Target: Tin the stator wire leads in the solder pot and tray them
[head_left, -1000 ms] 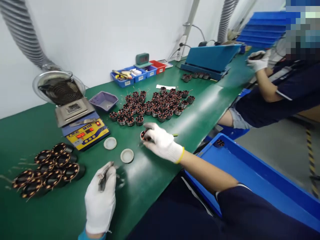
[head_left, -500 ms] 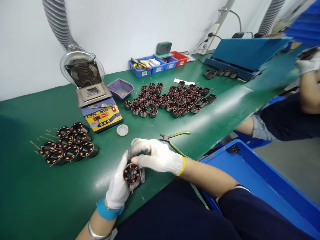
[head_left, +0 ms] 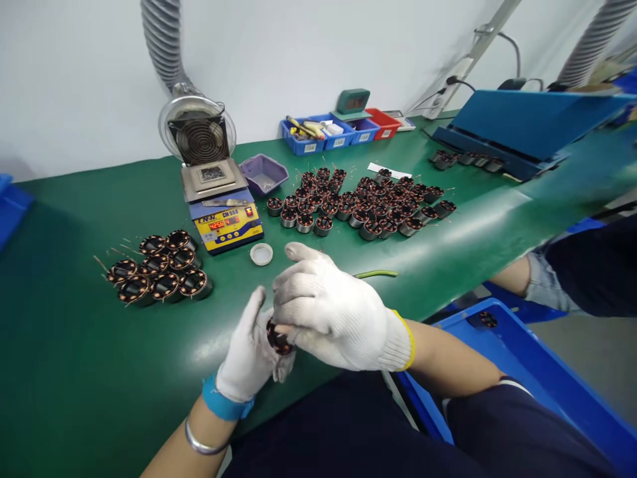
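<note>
A copper-wound motor stator (head_left: pixel 277 338) rests in my left hand (head_left: pixel 249 358), gloved fingers wrapped around it, above the green bench (head_left: pixel 74 372); my right hand (head_left: pixel 333 309) curls over its side, hiding part of it (whether that one grips, I cannot tell), while beyond stand a small white dish (head_left: pixel 261 254), a green tool handle (head_left: pixel 377 273), a solder pot (head_left: pixel 229 229) and clustered stators (head_left: pixel 371 230)

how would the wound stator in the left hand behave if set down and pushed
The wound stator would probably feel heavy for its size, given the copper wound inside it. Its round rim suggests it could roll if laid sideways.
</note>
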`<action>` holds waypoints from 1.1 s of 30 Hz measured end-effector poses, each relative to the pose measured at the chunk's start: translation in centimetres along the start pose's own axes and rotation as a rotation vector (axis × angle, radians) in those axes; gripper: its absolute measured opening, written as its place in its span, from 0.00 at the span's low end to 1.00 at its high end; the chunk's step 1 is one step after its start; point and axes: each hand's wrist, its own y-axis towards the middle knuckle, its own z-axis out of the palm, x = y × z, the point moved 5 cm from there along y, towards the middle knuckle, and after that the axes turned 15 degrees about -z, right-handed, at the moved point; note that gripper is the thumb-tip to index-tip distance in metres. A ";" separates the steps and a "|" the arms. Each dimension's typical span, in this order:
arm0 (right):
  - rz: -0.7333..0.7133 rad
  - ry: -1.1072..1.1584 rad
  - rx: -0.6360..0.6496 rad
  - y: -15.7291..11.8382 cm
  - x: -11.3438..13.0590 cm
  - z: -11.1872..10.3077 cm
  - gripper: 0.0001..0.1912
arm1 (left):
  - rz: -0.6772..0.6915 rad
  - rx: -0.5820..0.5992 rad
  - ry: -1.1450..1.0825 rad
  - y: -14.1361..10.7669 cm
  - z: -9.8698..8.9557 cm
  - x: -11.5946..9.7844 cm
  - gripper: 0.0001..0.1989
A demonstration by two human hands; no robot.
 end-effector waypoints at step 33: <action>0.017 -0.195 -0.141 -7.4 -2.0 2.1 0.26 | 0.340 -0.165 0.456 -1.8 -0.6 -1.7 0.16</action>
